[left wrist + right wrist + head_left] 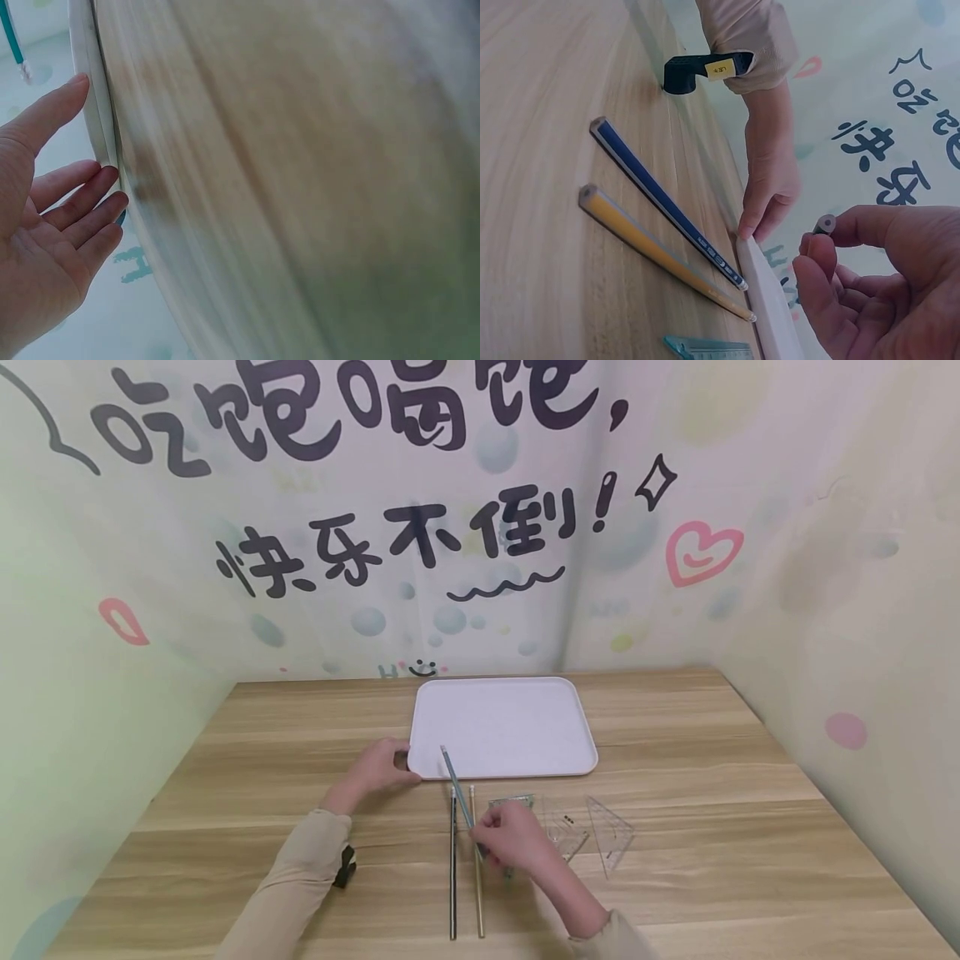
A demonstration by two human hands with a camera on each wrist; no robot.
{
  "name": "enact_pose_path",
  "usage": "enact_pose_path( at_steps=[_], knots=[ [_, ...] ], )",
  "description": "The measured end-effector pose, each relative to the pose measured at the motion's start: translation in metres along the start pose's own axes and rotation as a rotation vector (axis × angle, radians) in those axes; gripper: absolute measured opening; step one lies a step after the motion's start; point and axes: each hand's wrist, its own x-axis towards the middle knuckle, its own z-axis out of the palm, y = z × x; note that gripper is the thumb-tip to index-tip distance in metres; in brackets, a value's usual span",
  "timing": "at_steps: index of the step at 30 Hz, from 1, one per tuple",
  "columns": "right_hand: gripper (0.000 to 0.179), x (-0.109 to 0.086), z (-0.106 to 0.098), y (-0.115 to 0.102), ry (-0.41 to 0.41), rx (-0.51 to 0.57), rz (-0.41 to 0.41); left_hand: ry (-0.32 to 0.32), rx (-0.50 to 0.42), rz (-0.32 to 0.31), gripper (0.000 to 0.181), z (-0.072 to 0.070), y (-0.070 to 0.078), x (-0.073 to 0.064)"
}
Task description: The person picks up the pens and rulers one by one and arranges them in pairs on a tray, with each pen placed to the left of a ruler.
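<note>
My right hand pinches a teal pencil near its lower end, between thumb and forefinger. Its far end overlaps the front left of the white tray in the head view; in the right wrist view only its grey end shows. At the tray's front left corner, my left hand holds the rim, thumb on one side and fingers on the other. A dark blue pencil and a golden yellow pencil lie side by side before the tray.
Clear triangular set squares, one at the right and one nearer the middle, lie right of the pencils. A green-tinted ruler lies near the tray, partly behind my right hand in the head view. Walls border the wooden table.
</note>
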Motion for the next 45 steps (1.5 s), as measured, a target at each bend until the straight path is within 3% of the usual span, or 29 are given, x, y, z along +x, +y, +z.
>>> enact_pose_path(
  at_steps=[12, 22, 32, 39, 45],
  knots=[
    [0.015, 0.014, 0.006, 0.011, 0.037, 0.155, 0.031, -0.004, -0.007, -0.014, 0.032, 0.000, 0.004, 0.000],
    [0.024, 0.025, 0.005, 0.014, -0.005, 0.384, 0.147, -0.007, -0.015, 0.000, 0.032, -0.001, 0.003, -0.001],
    [0.027, 0.036, 0.005, 0.016, 0.015, 0.437, 0.182, -0.006, -0.021, 0.019, 0.032, -0.001, 0.001, 0.000],
    [0.028, 0.046, 0.005, 0.016, 0.017, 0.449, 0.202, -0.018, -0.042, -0.029, 0.033, -0.002, 0.003, 0.000],
    [0.029, 0.053, 0.006, 0.013, 0.019, 0.467, 0.206, -0.018, -0.057, -0.018, 0.032, -0.002, 0.003, -0.001]
  ],
)
